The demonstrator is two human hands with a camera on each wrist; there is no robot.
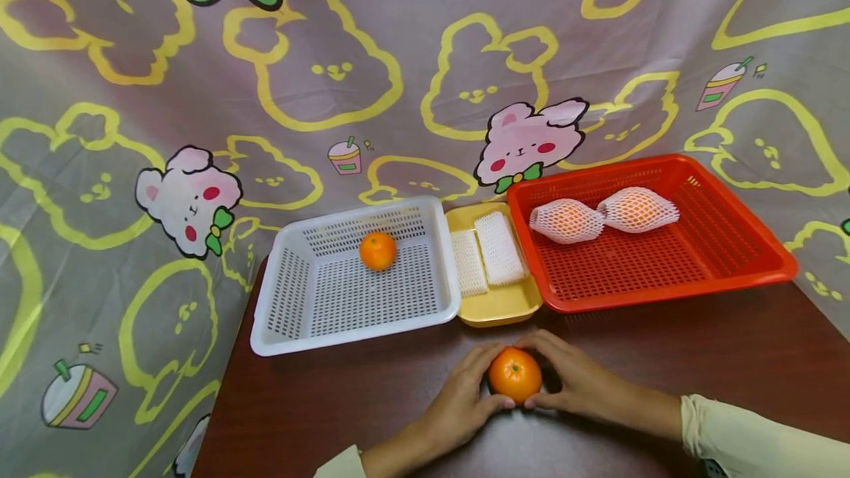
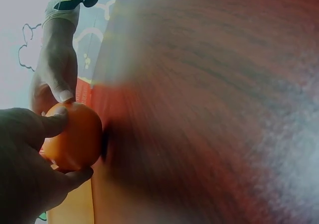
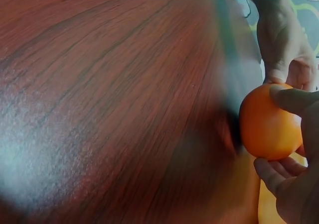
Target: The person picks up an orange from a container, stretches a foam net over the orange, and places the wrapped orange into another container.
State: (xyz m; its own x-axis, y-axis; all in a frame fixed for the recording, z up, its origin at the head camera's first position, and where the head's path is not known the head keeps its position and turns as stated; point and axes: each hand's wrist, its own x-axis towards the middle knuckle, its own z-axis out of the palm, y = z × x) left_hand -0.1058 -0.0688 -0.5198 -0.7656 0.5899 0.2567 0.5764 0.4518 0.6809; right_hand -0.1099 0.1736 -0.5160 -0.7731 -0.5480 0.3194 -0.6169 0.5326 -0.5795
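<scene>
Both hands hold one orange (image 1: 515,375) low over the front middle of the table, stem end up. My left hand (image 1: 460,398) grips its left side, thumb at the near side and fingers at the far side. From the right, my right hand (image 1: 576,378) grips it the same way. Thumbs and fingers of both hands also show on the orange (image 2: 79,137) in the left wrist view and on the orange (image 3: 266,127) in the right wrist view. Whether its underside touches the table cannot be told.
Behind, a white basket (image 1: 358,340) holds another orange (image 1: 378,251). A yellow tray (image 1: 494,313) with white foam net sleeves (image 1: 499,248) stands between it and a red basket (image 1: 664,292), where two net-wrapped oranges (image 1: 639,209) lie. A patterned cloth (image 1: 412,57) hangs behind the table (image 1: 319,404).
</scene>
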